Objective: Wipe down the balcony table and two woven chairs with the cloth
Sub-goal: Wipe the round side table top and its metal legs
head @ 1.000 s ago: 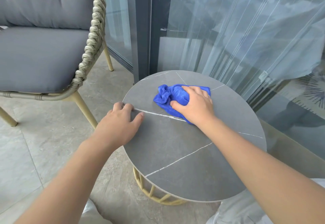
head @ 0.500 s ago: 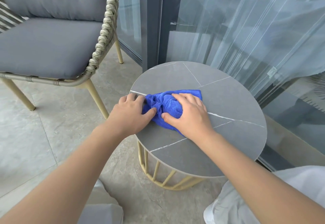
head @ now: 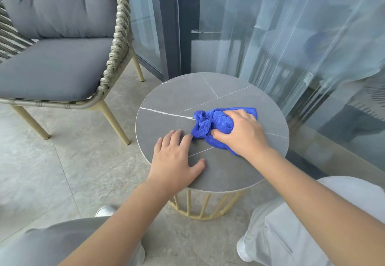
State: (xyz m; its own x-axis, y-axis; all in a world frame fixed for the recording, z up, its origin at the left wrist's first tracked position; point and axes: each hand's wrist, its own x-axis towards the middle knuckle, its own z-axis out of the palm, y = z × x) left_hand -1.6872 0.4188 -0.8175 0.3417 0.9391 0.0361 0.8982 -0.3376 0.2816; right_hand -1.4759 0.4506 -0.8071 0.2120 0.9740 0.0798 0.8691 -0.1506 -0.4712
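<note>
A round grey stone-top table with white veins stands on a yellow wire base. My right hand presses a bunched blue cloth onto the middle of the top and grips it. My left hand lies flat, fingers apart, on the near left part of the tabletop, its fingertips just short of the cloth. One woven chair with a rope-braided frame and grey cushions stands to the left of the table. No second chair is in view.
A glass sliding door with a dark frame and sheer curtains behind it runs close behind the table. The floor is grey stone tile. My knees in light trousers sit near the table's base.
My right hand has slid the cloth back toward the right of the tabletop. My left hand has shifted from the left rim to lie flat on the near part of the top.
</note>
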